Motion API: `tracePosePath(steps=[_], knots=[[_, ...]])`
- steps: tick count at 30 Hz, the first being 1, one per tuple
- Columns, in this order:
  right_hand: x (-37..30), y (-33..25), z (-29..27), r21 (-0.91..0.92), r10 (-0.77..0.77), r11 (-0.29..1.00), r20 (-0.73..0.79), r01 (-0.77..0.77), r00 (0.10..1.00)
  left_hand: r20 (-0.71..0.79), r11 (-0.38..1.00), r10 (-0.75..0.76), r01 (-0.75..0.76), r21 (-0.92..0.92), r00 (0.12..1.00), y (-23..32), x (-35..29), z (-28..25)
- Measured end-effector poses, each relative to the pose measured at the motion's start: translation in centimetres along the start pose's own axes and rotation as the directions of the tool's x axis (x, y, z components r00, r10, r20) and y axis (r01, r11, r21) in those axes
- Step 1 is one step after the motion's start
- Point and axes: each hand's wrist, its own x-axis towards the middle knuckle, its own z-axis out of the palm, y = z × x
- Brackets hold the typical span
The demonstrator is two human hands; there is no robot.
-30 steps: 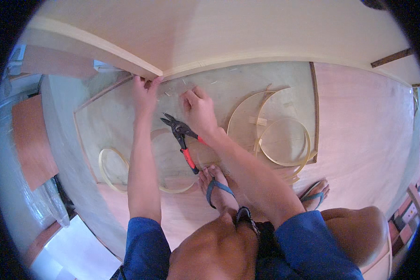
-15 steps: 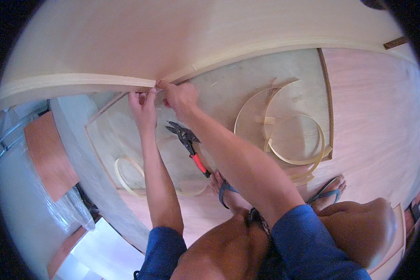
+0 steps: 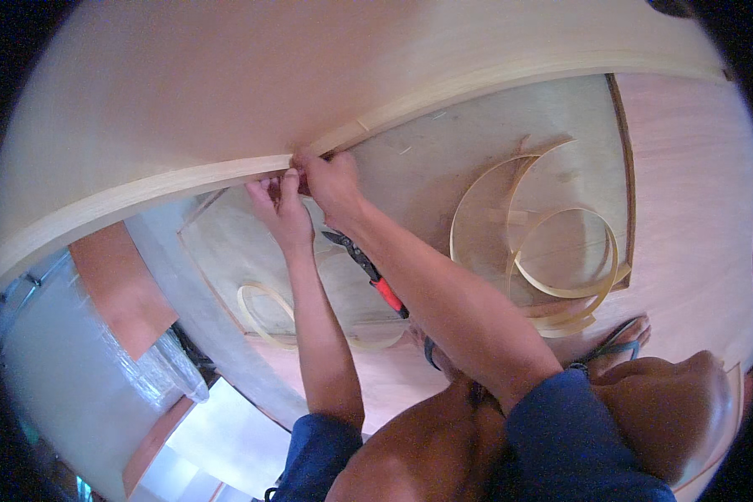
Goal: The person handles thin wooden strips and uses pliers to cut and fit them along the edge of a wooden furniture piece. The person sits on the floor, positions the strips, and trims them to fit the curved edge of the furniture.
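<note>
A large pale wooden panel (image 3: pixel 209 84) fills the top of the view, with a light wood strip (image 3: pixel 167 184) running along its near edge. Both hands meet at the middle of that edge. My left hand (image 3: pixel 286 213) is closed, thumb and fingertips pinching the strip from below. Just right of it, my right hand (image 3: pixel 333 188) is closed too, its curled fingers against the strip; its fingertips are partly hidden. Under my right forearm, dark-jawed snips (image 3: pixel 361 259) with a red handle lie on the floor, partly covered.
Loose curled wood strips (image 3: pixel 560 293) lie right of my right forearm, and a smaller curl (image 3: pixel 263 289) sits left of my left forearm. A brown board (image 3: pixel 125 284) and clear plastic wrap (image 3: pixel 163 368) are at the left. My sandalled foot (image 3: pixel 623 339) stands at the right.
The view has shifted, so floor things appear further right. Both hands stay at the panel edge, closer together, and my right forearm now covers more of the snips.
</note>
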Motion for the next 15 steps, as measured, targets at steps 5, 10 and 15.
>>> tracePosePath(steps=[5,10,15], knots=[[-2.6,1.0,-4.3,-0.250,-0.094,0.962,0.092,0.114,0.991,-0.035,0.985,0.008,-0.014,-0.173,0.999,-1.0,-0.6,0.4],[-2.4,-0.7,-6.3,-0.634,-0.386,0.651,0.198,0.418,0.901,0.124,0.995,-0.042,0.053,-0.085,0.991,-1.1,0.0,-1.4],[-1.1,-1.8,-5.0,-0.656,-0.427,0.637,0.137,0.405,0.894,0.135,0.998,0.022,-0.014,-0.054,0.991,-0.3,-0.2,-0.9]])
